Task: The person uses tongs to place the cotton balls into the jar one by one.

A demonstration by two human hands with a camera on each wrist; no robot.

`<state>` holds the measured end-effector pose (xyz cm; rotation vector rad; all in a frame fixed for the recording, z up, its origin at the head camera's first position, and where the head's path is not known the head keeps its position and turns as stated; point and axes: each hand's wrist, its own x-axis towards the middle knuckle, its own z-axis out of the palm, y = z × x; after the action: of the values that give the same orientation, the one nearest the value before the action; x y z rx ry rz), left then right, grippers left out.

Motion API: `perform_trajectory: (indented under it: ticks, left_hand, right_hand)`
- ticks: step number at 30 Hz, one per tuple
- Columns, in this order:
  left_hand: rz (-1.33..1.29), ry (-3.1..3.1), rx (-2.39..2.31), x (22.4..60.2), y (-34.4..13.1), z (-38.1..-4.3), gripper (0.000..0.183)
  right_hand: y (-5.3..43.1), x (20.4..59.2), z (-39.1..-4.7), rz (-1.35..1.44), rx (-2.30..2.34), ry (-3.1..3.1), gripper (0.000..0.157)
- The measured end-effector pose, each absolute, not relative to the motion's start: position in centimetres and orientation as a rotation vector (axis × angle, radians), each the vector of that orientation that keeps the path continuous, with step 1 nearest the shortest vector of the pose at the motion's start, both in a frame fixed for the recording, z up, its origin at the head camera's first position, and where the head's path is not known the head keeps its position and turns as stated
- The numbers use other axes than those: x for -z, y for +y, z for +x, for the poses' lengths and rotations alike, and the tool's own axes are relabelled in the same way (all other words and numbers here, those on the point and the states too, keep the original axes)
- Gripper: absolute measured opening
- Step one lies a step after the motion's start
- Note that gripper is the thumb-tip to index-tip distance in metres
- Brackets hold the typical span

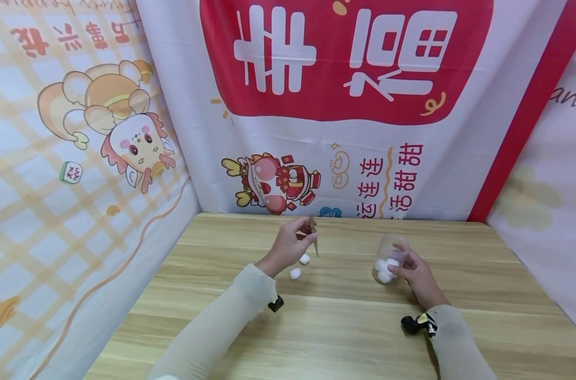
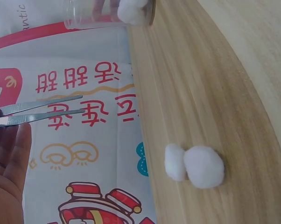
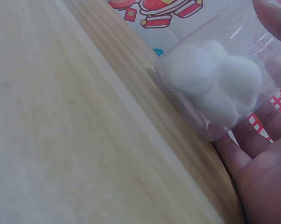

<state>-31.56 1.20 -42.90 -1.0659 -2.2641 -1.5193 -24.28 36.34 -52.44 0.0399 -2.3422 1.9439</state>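
Observation:
My left hand (image 1: 290,245) pinches metal tweezers (image 2: 47,109) above the table. Their tips stand slightly apart with nothing between them, pointing down in the head view. Two white cotton balls (image 2: 203,166) lie side by side on the wood, just below and beside that hand. Over to the right, my right hand (image 1: 418,274) grips a clear plastic jar (image 1: 393,248) from its right side, thumb in front and fingers around the wall. Several cotton balls (image 3: 210,79) are gathered at the bottom of the jar, which stands upright on the table.
The wood-grain table (image 1: 335,338) runs back to a printed cloth (image 1: 183,105) hanging behind it. Printed cloth also hangs along the left and right sides. A small black camera (image 1: 413,324) sits at the right wrist, another (image 1: 276,303) at the left.

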Motion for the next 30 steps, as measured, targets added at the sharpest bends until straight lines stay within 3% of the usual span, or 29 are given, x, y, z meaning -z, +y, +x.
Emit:
perform_trajectory:
  ticks: [30]
  left_hand:
    - [-0.992,-2.295,1.544,45.3,-1.4,-31.1,0.02]
  right_hand:
    - [36.2,52.3,-24.1,0.017,-1.951,-2.344,0.075]
